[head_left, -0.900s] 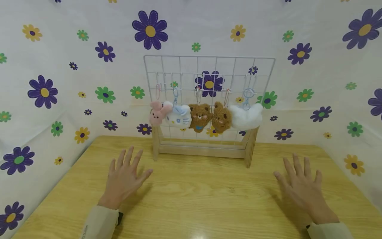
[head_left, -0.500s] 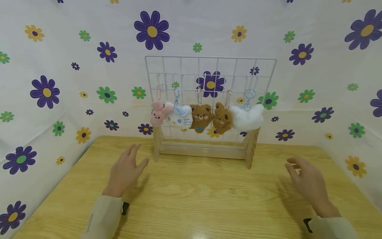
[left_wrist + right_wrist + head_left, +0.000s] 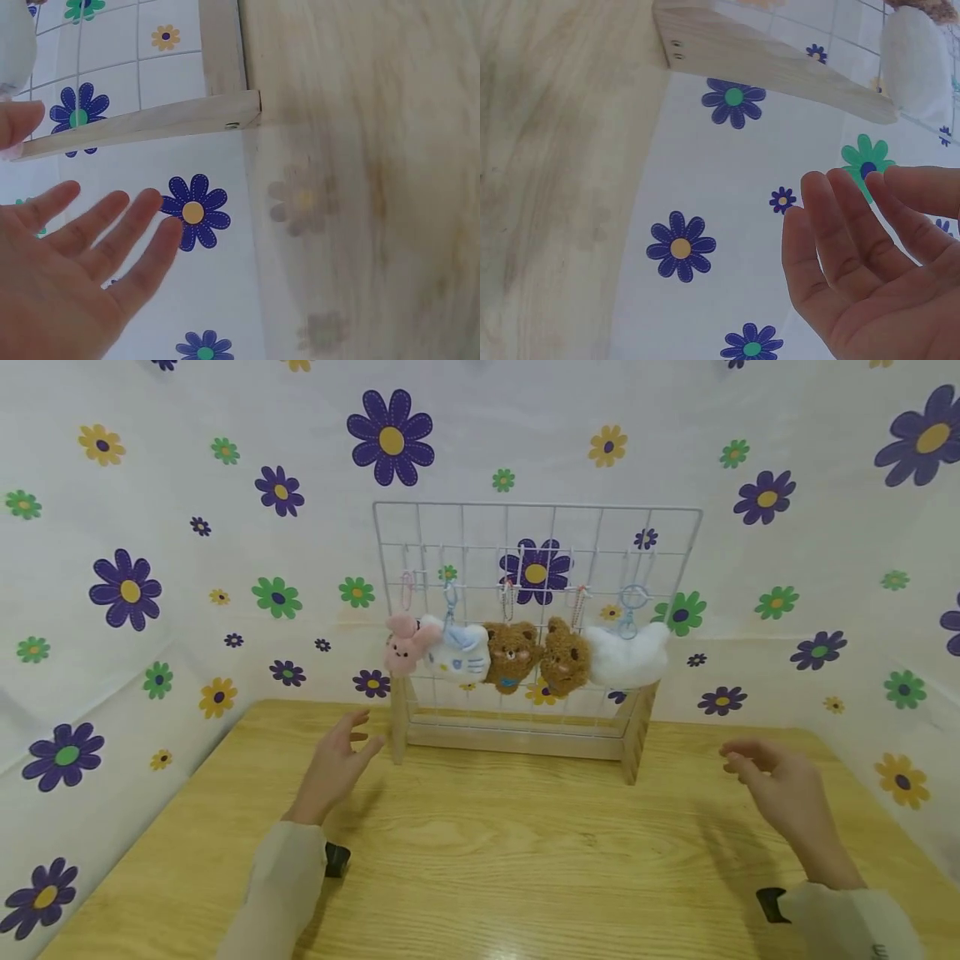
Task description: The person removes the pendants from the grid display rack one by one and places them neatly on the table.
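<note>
My left hand (image 3: 335, 768) hovers above the table to the left of the rack, its fingers loosely spread and holding nothing. On the other side my right hand (image 3: 787, 789) is raised with gently bent fingers, also empty. A white wire grid rack (image 3: 577, 531) on wooden feet stands between them, farther back. From its hooks hang a pink bunny plush (image 3: 402, 652), a white cat plush with a blue bow (image 3: 465, 656), a brown bear plush (image 3: 512, 656), a second brown bear plush (image 3: 564, 660) turned sideways, and a fluffy white plush (image 3: 630, 660) showing no face.
The wooden table (image 3: 487, 860) extends in front of the rack. A white flower-print cloth (image 3: 150, 443) covers the walls behind and at both sides. The rack's wooden legs (image 3: 636, 743) jut forward at its two ends.
Both hands have turned from palm down with spread fingers to sideways, fingers more bent. The left hand has moved slightly forward and right. The plushes still hang on the rack.
</note>
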A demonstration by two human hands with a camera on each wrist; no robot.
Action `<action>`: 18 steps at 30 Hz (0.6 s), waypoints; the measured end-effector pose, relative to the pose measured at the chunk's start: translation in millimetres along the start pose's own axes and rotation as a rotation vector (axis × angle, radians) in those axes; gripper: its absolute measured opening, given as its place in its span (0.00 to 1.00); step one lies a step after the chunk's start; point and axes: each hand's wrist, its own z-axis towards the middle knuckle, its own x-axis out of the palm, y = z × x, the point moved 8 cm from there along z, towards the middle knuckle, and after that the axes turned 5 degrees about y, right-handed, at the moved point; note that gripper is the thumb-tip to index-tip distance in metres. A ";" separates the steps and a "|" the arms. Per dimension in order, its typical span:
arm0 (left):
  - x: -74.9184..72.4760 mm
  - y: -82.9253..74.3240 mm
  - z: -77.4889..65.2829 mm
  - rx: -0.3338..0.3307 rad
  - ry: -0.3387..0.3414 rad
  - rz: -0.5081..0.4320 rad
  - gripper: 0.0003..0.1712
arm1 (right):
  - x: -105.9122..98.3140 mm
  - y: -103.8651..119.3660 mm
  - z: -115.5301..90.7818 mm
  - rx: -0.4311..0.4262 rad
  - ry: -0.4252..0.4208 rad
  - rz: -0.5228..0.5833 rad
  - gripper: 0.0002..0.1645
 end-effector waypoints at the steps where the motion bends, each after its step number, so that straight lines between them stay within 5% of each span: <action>1: 0.8 0.5 1.7 0.004 0.001 -0.018 0.34 | -0.5 1.7 0.6 -0.001 -0.006 0.007 0.14; 9: 5.2 10.9 13.0 -0.053 -0.020 -0.172 0.35 | -3.2 14.1 7.3 0.009 -0.016 0.042 0.16; 18: 11.5 17.9 26.7 -0.074 -0.029 -0.235 0.33 | -7.1 19.2 15.7 0.008 -0.019 0.177 0.17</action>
